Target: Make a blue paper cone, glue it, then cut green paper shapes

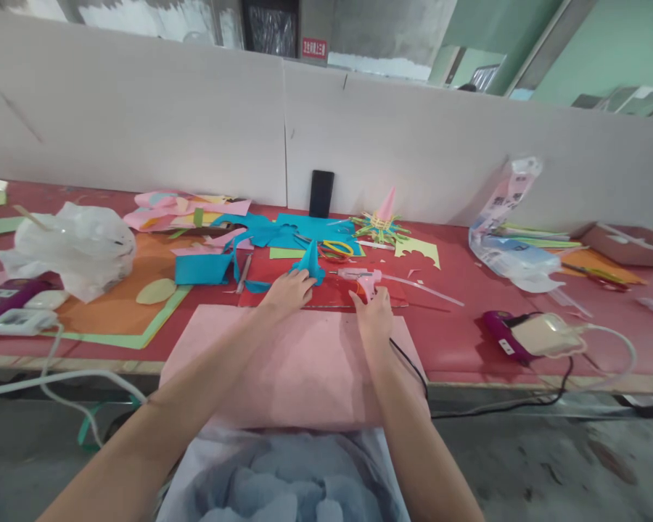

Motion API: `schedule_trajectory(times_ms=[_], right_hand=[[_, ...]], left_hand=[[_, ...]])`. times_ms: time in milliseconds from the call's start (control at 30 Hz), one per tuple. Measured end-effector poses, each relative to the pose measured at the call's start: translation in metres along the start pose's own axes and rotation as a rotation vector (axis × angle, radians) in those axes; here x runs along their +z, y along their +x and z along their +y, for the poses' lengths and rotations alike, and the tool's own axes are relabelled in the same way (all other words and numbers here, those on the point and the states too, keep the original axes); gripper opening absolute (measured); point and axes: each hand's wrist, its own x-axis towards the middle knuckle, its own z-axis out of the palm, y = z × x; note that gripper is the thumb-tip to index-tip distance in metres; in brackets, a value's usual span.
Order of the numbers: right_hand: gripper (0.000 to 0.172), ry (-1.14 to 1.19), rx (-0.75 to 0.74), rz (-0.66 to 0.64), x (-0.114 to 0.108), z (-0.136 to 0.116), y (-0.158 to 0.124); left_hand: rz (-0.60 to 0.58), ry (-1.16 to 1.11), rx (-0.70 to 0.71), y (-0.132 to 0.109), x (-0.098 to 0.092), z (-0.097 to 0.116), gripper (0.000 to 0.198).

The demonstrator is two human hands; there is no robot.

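My left hand (288,290) is closed on a blue paper cone (308,262) and holds it upright on the red mat (331,290). My right hand (374,312) grips the handle of a pink glue gun (359,277), whose nozzle points left toward the cone. A black cord (408,362) runs from the gun over the table edge. Both forearms reach across a large pink sheet (294,362) lying at the near edge.
Blue paper scraps (283,232), yellow-handled scissors (334,250), a paper star with a pink cone (382,221) and a black phone (321,193) lie behind. A white plastic bag (73,246) sits left; a purple-and-cream device (533,335) and paper packs right. A grey partition (196,123) backs the table.
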Motion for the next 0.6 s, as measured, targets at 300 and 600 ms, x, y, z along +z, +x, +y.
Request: schedule_trajectory(times_ms=[300,600], right_hand=[[0.053,0.040,-0.027,0.035,0.004,0.004,0.000],[0.051,0.019,-0.020,0.025,0.003,0.003,0.000]], left_hand=[[-0.021,-0.018,-0.006,0.006,0.001,0.003,0.034],[-0.098,0.005,-0.008,0.013,0.002,0.000,0.035]])
